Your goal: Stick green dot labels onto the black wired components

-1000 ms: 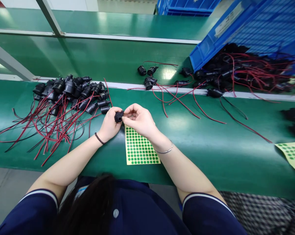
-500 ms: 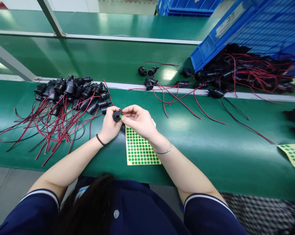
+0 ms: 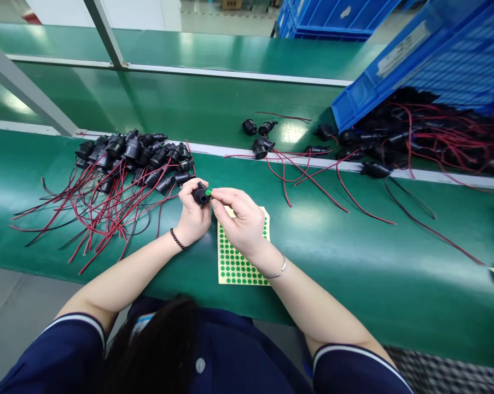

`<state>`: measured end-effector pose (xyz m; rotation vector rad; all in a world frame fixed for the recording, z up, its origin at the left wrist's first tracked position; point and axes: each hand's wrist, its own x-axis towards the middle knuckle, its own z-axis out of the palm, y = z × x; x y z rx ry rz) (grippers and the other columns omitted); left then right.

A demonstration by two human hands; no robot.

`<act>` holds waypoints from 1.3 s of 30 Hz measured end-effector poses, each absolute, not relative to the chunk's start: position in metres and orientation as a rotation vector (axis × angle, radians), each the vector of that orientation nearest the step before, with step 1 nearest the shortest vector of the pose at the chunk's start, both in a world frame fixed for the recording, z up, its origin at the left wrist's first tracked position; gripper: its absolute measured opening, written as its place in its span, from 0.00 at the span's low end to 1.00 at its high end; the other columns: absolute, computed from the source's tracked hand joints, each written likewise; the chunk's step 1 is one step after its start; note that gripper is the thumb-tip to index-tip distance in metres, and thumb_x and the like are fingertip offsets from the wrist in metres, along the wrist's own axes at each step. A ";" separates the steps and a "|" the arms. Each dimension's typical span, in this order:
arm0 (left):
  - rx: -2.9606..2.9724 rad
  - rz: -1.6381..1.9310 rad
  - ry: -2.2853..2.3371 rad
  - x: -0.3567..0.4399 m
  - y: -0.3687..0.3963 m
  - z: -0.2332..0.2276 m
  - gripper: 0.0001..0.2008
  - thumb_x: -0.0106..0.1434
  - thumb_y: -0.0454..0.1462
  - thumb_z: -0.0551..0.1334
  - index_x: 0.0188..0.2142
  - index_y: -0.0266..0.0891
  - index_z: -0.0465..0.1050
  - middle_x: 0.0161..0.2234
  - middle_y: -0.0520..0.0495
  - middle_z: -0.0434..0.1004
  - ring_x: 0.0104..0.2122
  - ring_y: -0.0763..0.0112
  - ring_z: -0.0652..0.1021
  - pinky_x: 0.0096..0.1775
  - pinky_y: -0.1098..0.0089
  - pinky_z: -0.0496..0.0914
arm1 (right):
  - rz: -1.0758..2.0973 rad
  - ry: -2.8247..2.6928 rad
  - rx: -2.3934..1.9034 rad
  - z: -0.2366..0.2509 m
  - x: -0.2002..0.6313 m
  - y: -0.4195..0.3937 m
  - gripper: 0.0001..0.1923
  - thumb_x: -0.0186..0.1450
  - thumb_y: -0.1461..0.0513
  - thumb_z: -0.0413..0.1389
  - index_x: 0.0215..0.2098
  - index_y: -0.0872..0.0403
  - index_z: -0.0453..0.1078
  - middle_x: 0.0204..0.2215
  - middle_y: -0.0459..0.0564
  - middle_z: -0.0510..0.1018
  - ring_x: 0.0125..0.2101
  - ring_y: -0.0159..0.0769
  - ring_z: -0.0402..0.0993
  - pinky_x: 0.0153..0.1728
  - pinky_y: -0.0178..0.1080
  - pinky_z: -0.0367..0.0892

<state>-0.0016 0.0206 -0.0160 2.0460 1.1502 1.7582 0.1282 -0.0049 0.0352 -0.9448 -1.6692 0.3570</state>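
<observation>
The left hand (image 3: pixel 192 216) grips a small black plastic socket (image 3: pixel 199 195) above the yellow sheet of green dot stickers (image 3: pixel 235 261). The right hand (image 3: pixel 240 219) pinches a green dot (image 3: pixel 208 192) against it. A wired pile (image 3: pixel 123 164) lies left; more spill from the blue crate (image 3: pixel 398 60).

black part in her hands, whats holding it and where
The left hand grips the black connector around its body, fingers wrapped round it. The right hand pinches at its front end, where a green dot sticker sits.
</observation>
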 end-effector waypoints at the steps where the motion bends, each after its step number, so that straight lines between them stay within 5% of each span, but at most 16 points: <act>1: 2.065 1.775 1.131 -0.002 0.021 -0.016 0.16 0.68 0.35 0.56 0.52 0.45 0.52 0.47 0.43 0.65 0.47 0.67 0.72 0.47 0.59 0.73 | 0.324 -1.674 -0.934 0.035 0.128 -0.005 0.07 0.68 0.65 0.57 0.42 0.50 0.77 0.40 0.51 0.84 0.41 0.37 0.81 0.44 0.42 0.78; 13: 2.160 1.788 1.101 -0.003 0.021 -0.014 0.18 0.68 0.33 0.56 0.54 0.45 0.52 0.47 0.42 0.66 0.47 0.66 0.72 0.47 0.59 0.73 | 0.343 -1.660 -0.978 0.036 0.128 -0.006 0.07 0.67 0.65 0.57 0.40 0.50 0.78 0.38 0.50 0.84 0.39 0.37 0.82 0.43 0.43 0.79; 23: 2.263 1.859 1.009 -0.004 0.024 -0.014 0.19 0.66 0.31 0.56 0.54 0.44 0.53 0.47 0.42 0.67 0.46 0.66 0.72 0.45 0.59 0.73 | 0.823 -1.440 -1.025 0.043 0.130 -0.004 0.03 0.61 0.65 0.61 0.33 0.52 0.78 0.35 0.49 0.83 0.36 0.35 0.80 0.37 0.38 0.78; 39: 2.349 1.940 1.102 -0.003 0.027 -0.018 0.22 0.64 0.31 0.60 0.53 0.45 0.53 0.47 0.44 0.67 0.45 0.67 0.72 0.46 0.60 0.73 | 0.730 -1.433 -1.051 0.039 0.126 -0.005 0.04 0.59 0.66 0.61 0.27 0.52 0.74 0.34 0.51 0.83 0.37 0.38 0.81 0.39 0.42 0.77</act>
